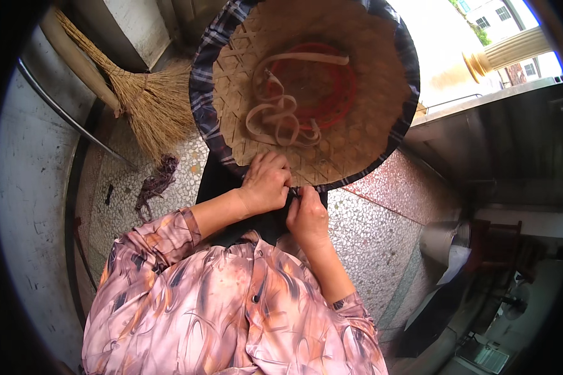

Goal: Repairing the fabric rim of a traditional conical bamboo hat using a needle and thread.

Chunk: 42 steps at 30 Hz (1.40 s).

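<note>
Pinching the hat (331,94) rim, your left hand (266,184) and right hand (306,215) are closed on its checked edge. The hat lies upside down just ahead; both hands are equally near.

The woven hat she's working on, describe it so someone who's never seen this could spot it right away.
On the speckled terrazzo floor, right above the left hand and right hand, lies a wide round bamboo hat, underside up. Unlike the straw broom beside it, it has a plaid cloth rim, red inner ring and pale straps.
</note>
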Motion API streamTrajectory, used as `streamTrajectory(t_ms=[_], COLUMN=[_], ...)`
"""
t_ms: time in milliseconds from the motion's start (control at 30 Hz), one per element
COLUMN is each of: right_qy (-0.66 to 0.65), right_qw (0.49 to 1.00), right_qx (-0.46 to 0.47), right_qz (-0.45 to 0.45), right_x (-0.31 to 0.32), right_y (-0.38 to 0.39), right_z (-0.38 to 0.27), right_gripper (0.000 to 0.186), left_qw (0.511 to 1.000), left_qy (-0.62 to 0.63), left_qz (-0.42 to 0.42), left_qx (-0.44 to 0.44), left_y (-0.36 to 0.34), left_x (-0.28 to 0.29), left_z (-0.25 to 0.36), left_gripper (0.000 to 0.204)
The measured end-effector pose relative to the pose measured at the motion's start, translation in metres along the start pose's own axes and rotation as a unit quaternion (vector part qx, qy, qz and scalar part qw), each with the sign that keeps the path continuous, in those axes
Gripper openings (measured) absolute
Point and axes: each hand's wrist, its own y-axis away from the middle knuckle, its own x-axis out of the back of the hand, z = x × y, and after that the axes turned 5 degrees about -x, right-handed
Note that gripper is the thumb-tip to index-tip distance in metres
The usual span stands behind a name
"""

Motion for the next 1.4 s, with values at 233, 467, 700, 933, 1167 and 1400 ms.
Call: streamTrajectory(t_ms=[233, 467, 700, 933, 1167, 1400], right_qy=[0.036, 0.015, -0.042, -0.063, -0.008, 0.003], right_qw=[0.998, 1.0, 0.999, 0.998, 1.0, 1.0], right_qx=[-0.013, 0.005, 0.014, 0.015, 0.011, 0.0], right_qz=[-0.048, -0.019, 0.006, 0.022, 0.006, -0.026], right_x=[0.014, -0.005, -0.01, -0.005, -0.017, 0.006], right_y=[0.0, 0.0, -0.002, 0.002, -0.006, -0.002], right_z=[-0.002, 0.005, 0.001, 0.005, 0.0, -0.012], right_gripper=[0.008, 0.01, 0.009, 0.009, 0.006, 0.005], left_qw=[1.0, 1.0, 1.0, 1.0, 1.0, 0.998], left_qy=[0.006, 0.007, 0.0, 0.019, 0.009, 0.024], left_qz=[-0.004, -0.008, 0.002, -0.015, -0.012, -0.002], left_qx=[0.009, 0.01, -0.003, 0.006, 0.006, -0.052], left_y=[0.001, 0.003, 0.005, 0.003, 0.006, 0.007], left_x=[0.002, 0.001, -0.001, 0.001, -0.004, 0.01], left_z=[0.0, -0.002, -0.007, -0.004, -0.006, -0.008], left_gripper=[0.003, 0.003, 0.003, 0.003, 0.002, 0.006])
